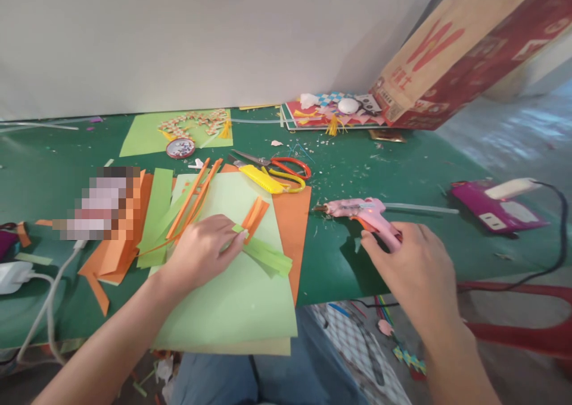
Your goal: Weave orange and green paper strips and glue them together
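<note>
My left hand (210, 244) is closed in a pinch on paper strips, an orange bundle (255, 219) pointing away from me and a green bundle (270, 257) pointing right. The crossing of the two is partly hidden by my fingers. Under it lies a pale green paper sheet (223, 310). My right hand (413, 262) is wrapped round the handle of a pink hot glue gun (369, 211), its nozzle pointing left and a clear glue stick (422, 208) coming out of its back. Loose orange strips (190, 199) lie beside my left hand.
Scissors (290, 167) and a yellow box cutter (263, 178) lie on orange paper. Behind are a small bead dish (180, 148) and a woven paper chain (196, 121). A purple power strip (496, 205), a paper bag (429, 59) and a blurred phone-like object (102, 202) stand or lie around.
</note>
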A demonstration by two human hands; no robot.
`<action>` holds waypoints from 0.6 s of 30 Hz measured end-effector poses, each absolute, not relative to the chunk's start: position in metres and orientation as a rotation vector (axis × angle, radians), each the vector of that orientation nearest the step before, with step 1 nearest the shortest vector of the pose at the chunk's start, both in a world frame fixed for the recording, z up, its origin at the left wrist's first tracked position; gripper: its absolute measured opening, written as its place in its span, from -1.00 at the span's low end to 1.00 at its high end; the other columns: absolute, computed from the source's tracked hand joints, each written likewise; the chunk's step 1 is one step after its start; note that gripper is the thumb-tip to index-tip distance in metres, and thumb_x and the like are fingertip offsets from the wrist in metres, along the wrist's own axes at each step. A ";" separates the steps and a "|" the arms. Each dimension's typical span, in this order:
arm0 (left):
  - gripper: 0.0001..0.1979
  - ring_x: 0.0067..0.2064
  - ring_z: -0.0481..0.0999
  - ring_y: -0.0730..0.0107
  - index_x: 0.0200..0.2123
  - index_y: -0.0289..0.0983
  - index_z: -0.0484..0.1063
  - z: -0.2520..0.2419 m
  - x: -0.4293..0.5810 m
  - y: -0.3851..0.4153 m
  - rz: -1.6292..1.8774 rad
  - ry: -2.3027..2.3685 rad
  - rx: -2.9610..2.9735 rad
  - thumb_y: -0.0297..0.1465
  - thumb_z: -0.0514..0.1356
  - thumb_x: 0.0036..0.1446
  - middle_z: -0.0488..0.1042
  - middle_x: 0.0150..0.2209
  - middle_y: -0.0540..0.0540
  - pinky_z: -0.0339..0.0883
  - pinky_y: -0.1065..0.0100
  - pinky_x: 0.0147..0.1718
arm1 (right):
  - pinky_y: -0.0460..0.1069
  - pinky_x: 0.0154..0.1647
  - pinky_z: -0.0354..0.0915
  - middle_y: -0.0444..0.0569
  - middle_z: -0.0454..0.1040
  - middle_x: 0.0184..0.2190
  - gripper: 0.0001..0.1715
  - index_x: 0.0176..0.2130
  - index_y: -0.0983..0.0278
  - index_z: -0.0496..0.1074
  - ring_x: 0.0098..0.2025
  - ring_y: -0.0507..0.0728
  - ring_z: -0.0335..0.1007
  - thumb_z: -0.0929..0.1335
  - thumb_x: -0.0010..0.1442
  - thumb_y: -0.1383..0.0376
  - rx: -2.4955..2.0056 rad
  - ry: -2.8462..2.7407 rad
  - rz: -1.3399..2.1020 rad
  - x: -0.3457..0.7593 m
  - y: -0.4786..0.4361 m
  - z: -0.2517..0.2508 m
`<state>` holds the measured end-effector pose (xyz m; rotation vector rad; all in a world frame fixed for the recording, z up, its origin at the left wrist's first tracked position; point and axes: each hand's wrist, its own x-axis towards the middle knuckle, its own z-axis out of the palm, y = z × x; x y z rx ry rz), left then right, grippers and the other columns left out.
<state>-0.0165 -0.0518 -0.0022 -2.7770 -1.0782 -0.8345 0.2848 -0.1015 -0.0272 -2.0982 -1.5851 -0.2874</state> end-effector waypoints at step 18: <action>-0.56 -0.54 0.37 0.45 -0.67 -0.29 0.34 -0.002 -0.017 -0.052 -0.795 -1.090 -2.750 -0.41 0.00 0.27 0.35 -0.62 -0.04 0.18 0.41 -0.56 | -0.02 -0.48 0.22 0.00 0.45 -0.47 -0.80 -0.26 0.28 0.29 -0.43 0.15 0.40 0.26 0.14 0.20 -1.629 -1.986 -0.392 0.222 -0.091 -0.015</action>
